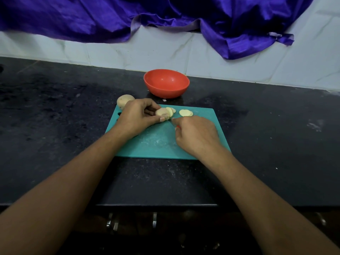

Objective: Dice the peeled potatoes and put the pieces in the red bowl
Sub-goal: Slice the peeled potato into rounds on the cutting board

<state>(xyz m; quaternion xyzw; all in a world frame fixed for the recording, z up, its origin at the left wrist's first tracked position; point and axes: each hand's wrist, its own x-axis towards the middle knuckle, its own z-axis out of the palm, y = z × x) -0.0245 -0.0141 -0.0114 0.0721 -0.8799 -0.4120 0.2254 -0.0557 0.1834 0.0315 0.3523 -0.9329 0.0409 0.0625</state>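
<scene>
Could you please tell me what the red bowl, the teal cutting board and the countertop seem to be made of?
The red bowl looks like plastic: uniform colour, smooth, soft highlights inside. The cutting board seems plastic too: thin, matte teal, with whitish scuff marks. The countertop is probably polished stone, perhaps granite: dark, speckled, faintly reflective.

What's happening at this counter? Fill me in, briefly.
A person is slicing on a teal cutting board. The left hand holds the half-cut potato while the right hand grips what looks like a knife, mostly hidden. A few round slices lie on the board, not yet diced. A whole potato waits on the counter by the board's far left corner. The red bowl shows nothing inside.
</scene>
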